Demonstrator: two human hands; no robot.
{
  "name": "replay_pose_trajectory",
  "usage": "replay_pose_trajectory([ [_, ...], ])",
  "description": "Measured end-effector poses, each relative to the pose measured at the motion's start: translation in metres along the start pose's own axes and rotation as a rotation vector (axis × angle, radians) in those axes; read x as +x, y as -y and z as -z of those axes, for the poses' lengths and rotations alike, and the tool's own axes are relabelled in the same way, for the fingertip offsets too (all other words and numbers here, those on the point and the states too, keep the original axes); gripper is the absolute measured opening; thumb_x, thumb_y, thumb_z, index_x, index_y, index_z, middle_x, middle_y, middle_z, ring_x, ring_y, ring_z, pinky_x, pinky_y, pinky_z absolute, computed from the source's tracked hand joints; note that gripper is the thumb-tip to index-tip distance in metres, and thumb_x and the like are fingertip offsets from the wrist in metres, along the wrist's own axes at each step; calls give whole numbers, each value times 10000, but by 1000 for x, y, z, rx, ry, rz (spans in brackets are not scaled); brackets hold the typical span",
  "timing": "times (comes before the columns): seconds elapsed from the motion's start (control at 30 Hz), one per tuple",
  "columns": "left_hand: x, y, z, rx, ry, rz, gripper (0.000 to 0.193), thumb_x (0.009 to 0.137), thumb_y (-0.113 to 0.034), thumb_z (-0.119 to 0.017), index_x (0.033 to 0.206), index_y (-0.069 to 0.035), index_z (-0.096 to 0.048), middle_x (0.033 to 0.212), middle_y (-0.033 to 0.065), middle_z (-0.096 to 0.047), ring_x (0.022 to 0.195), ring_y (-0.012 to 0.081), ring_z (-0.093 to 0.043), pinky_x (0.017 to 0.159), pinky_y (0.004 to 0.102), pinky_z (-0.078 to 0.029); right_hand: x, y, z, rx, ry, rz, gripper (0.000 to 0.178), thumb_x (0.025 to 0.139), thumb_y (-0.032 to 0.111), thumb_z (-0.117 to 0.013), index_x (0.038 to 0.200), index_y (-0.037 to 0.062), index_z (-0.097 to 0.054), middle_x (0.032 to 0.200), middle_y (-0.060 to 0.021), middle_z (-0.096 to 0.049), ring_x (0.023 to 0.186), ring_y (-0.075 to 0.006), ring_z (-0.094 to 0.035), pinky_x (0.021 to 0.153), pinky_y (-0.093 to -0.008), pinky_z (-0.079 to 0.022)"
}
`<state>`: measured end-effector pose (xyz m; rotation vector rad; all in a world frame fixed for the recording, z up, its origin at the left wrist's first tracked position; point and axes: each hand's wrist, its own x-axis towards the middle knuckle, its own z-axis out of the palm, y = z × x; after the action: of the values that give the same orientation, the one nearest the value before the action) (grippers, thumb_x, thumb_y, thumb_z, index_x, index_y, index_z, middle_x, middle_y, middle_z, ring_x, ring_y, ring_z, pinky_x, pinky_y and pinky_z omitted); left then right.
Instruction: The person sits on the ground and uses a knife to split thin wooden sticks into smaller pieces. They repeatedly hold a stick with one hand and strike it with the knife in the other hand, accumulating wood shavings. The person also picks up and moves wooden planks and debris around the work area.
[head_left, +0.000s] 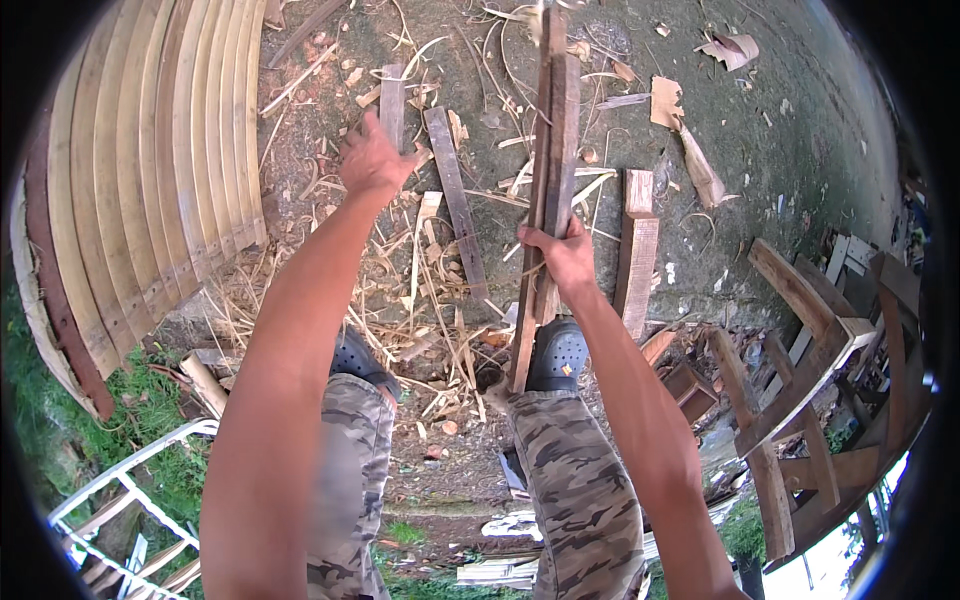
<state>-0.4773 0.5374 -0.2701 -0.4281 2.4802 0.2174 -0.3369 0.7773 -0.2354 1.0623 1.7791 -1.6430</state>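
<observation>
My right hand [562, 255] is wrapped round long, narrow wooden strips [550, 130] held together. They run lengthwise away from me, their near end beside my right shoe. My left hand [375, 155] is stretched forward with its thumb spread out to the side. Its fingers are beside a short grey wooden board [392, 105] on the ground, and I cannot tell whether they touch it. Between the hands lies another thin dark wooden strip [455, 200]. Right of my right hand rests a thicker block of wood [636, 260].
Curled wood shavings [430, 340] litter the ground around my clogs [558, 355]. Curved slatted wood panelling [160, 150] stands at the left. A wooden frame [800, 390] leans at the right. A white metal rack [130, 500] is at the lower left.
</observation>
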Motion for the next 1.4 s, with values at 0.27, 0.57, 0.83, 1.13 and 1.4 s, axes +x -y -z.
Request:
replay_pose_trajectory([
  [0.27,-33,50,-1,4,140,178,939,747,-377,-830,1413,12,-294,1309,276,-517,1245,389,-508,997,499,-493,-65,2,50,67,-177,-30,278,753,22,-789,983,20,-634,920,-77,-706,812,-146,-645,754,-294,-515],
  [0.57,-229,101,3,-774,567,331,623,790,-186,-676,1312,2,-393,1062,156,-579,1006,260,-600,759,423,-558,-127,30,176,-156,-466,77,325,739,139,-776,991,1,-623,851,-53,-675,748,-143,-607,704,-302,-492],
  [0.83,-481,68,-33,-1463,891,646,376,740,-74,-597,1099,-52,-487,942,96,-594,780,246,-665,698,394,-582,-236,30,235,-109,-563,51,258,745,133,-739,930,-6,-627,773,-26,-650,671,-120,-578,632,-297,-479],
  [1.13,-558,74,-8,-1482,814,446,543,684,-39,-600,1223,-63,-536,896,30,-538,807,184,-544,754,359,-496,-425,-71,264,-467,-629,-24,413,725,262,-725,1054,39,-613,894,-234,-689,867,-403,-676,762,-464,-520],
  [1.4,-513,95,91,-1275,644,444,520,649,-146,-587,1169,-149,-582,874,2,-537,752,184,-523,648,390,-479,-630,-228,293,-343,-678,-569,593,716,299,-729,1201,53,-495,1002,-284,-676,962,-468,-644,837,-516,-511],
])
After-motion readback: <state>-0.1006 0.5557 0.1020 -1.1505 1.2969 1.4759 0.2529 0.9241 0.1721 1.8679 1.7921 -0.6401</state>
